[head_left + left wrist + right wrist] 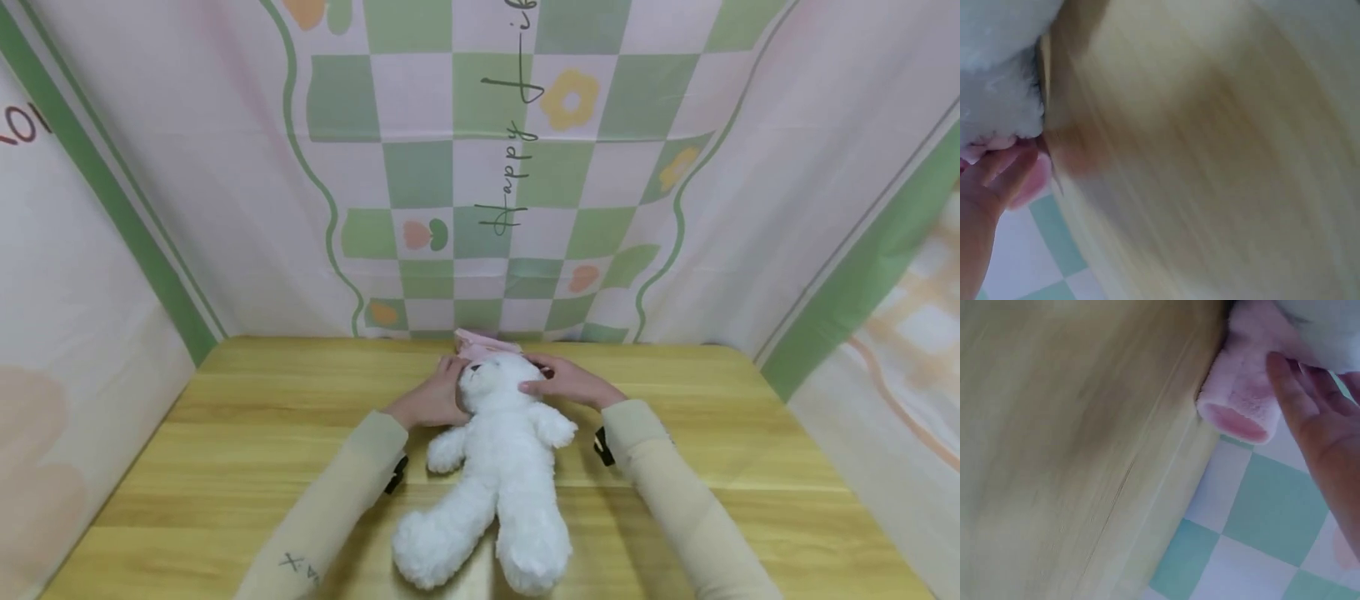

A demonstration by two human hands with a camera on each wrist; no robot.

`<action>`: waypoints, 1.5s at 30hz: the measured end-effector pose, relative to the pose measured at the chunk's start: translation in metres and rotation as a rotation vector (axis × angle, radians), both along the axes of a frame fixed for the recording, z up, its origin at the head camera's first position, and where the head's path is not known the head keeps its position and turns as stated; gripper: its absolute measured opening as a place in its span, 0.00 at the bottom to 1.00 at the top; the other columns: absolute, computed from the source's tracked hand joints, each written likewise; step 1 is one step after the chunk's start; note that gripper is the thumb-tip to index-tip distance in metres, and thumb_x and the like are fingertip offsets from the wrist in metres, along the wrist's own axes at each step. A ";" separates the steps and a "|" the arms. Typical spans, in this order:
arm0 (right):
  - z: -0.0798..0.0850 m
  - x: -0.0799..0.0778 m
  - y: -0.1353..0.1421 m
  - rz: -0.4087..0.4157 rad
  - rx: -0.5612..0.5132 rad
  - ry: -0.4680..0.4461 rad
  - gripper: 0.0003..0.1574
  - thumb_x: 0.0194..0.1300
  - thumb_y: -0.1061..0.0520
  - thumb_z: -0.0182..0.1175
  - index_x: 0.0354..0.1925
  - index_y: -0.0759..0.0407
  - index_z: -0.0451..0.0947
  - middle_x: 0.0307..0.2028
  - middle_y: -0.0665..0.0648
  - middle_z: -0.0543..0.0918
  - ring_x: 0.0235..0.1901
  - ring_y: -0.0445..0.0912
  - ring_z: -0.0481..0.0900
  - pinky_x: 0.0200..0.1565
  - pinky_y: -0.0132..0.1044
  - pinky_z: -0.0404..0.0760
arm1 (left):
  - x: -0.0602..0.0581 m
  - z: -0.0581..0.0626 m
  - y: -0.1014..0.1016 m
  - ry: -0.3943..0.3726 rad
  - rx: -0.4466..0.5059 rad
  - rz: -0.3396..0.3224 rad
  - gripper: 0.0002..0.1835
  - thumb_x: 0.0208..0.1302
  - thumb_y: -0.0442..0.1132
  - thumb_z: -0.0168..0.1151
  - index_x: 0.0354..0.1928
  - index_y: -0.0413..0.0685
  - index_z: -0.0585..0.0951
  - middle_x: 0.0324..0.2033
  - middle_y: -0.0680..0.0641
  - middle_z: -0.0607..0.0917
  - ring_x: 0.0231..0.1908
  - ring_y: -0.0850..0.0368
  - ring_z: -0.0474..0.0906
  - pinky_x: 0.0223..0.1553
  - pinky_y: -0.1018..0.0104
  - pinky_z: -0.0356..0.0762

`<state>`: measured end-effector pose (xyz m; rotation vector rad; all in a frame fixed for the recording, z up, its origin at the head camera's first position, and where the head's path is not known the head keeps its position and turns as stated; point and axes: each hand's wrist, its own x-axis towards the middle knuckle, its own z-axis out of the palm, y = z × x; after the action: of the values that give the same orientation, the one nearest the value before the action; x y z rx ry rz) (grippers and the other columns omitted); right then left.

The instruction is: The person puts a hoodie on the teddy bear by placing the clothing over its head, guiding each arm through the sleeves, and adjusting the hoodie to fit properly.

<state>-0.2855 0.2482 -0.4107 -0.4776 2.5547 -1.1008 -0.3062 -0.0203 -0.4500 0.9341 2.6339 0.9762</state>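
Note:
A white plush toy (502,450) lies on its back on the wooden table, legs toward me and head toward the far edge. A soft pink plush piece (483,343), like a headband, sits at the top of its head. My left hand (438,396) grips one side of the head, its fingers (1016,172) at the pink piece. On the other side my right hand (566,383) holds the head, thumb on the white fur. In the right wrist view its fingertips touch the pink fuzzy material (1247,387), which shows a rolled, open end. The toy's face is partly hidden.
The wooden table (285,392) ends just beyond the toy's head. Behind it hangs a green-and-white checked cloth (420,175) with flowers and lettering. Pale cloth sides (82,267) enclose the table left and right.

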 end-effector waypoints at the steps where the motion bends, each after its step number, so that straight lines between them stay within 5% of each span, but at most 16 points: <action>1: 0.000 0.000 0.000 0.003 -0.008 -0.005 0.47 0.65 0.42 0.58 0.71 0.63 0.55 0.68 0.69 0.63 0.67 0.64 0.63 0.65 0.57 0.67 | 0.000 -0.001 0.001 0.007 0.004 -0.005 0.48 0.46 0.38 0.66 0.70 0.42 0.54 0.64 0.36 0.58 0.59 0.44 0.66 0.58 0.54 0.73; 8: -0.006 -0.002 0.002 -0.015 -0.011 0.034 0.38 0.63 0.52 0.59 0.64 0.72 0.61 0.55 0.71 0.72 0.53 0.58 0.72 0.54 0.49 0.76 | 0.001 -0.006 0.008 0.070 0.049 0.010 0.39 0.49 0.36 0.67 0.64 0.40 0.61 0.59 0.38 0.65 0.58 0.46 0.68 0.60 0.53 0.73; 15: -0.011 -0.001 0.002 -0.032 -0.023 0.124 0.24 0.62 0.56 0.60 0.51 0.68 0.67 0.42 0.63 0.76 0.41 0.48 0.73 0.42 0.37 0.74 | 0.004 -0.008 0.015 0.186 0.103 0.022 0.31 0.47 0.34 0.69 0.53 0.36 0.67 0.49 0.39 0.71 0.48 0.48 0.71 0.55 0.55 0.76; 18: -0.011 0.002 0.001 -0.054 -0.046 0.160 0.18 0.61 0.58 0.61 0.45 0.67 0.68 0.39 0.62 0.75 0.38 0.48 0.72 0.40 0.38 0.73 | 0.006 -0.007 0.017 0.207 0.117 0.042 0.28 0.48 0.34 0.69 0.51 0.39 0.68 0.52 0.38 0.71 0.50 0.48 0.72 0.54 0.56 0.76; 22: -0.016 0.004 0.000 -0.111 -0.076 0.277 0.11 0.58 0.65 0.61 0.38 0.66 0.70 0.38 0.61 0.73 0.39 0.49 0.70 0.40 0.37 0.71 | 0.009 -0.004 0.019 0.235 0.152 0.071 0.27 0.49 0.33 0.70 0.50 0.42 0.69 0.51 0.39 0.73 0.49 0.49 0.73 0.53 0.56 0.78; 28: -0.028 0.002 -0.003 -0.160 -0.087 0.501 0.08 0.56 0.72 0.55 0.27 0.63 0.67 0.34 0.58 0.70 0.35 0.47 0.66 0.38 0.33 0.67 | 0.013 0.003 0.022 0.393 0.124 0.133 0.25 0.49 0.36 0.73 0.48 0.42 0.73 0.42 0.43 0.78 0.42 0.51 0.75 0.48 0.52 0.78; 35: -0.037 0.010 0.001 -0.240 -0.112 0.410 0.06 0.64 0.63 0.59 0.35 0.61 0.69 0.32 0.56 0.75 0.35 0.46 0.73 0.40 0.38 0.77 | 0.016 0.000 0.024 0.477 0.121 0.186 0.17 0.47 0.35 0.73 0.36 0.44 0.74 0.30 0.48 0.76 0.34 0.55 0.72 0.42 0.56 0.74; 40: -0.035 0.012 0.005 -0.206 -0.076 0.396 0.12 0.66 0.59 0.59 0.48 0.61 0.74 0.35 0.59 0.80 0.37 0.45 0.76 0.41 0.36 0.77 | 0.012 0.004 0.020 0.400 0.161 0.145 0.15 0.48 0.29 0.71 0.35 0.42 0.74 0.29 0.47 0.74 0.32 0.57 0.69 0.36 0.64 0.74; 42: -0.033 0.012 0.006 -0.180 -0.056 0.393 0.21 0.66 0.59 0.58 0.57 0.61 0.73 0.40 0.60 0.81 0.39 0.45 0.77 0.43 0.37 0.79 | 0.010 0.009 0.018 0.349 0.121 0.126 0.16 0.51 0.31 0.70 0.40 0.42 0.75 0.34 0.47 0.76 0.37 0.56 0.72 0.44 0.60 0.77; 45: -0.027 0.013 0.007 -0.142 -0.013 0.413 0.28 0.66 0.59 0.58 0.63 0.61 0.70 0.43 0.61 0.80 0.40 0.46 0.77 0.44 0.39 0.78 | 0.009 0.019 0.014 0.314 -0.005 0.105 0.25 0.56 0.43 0.69 0.55 0.45 0.75 0.47 0.45 0.79 0.50 0.51 0.75 0.55 0.40 0.72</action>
<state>-0.2725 0.2553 -0.4377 -0.5865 2.9796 -1.1695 -0.2973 -0.0059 -0.4313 1.0324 2.9696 0.9097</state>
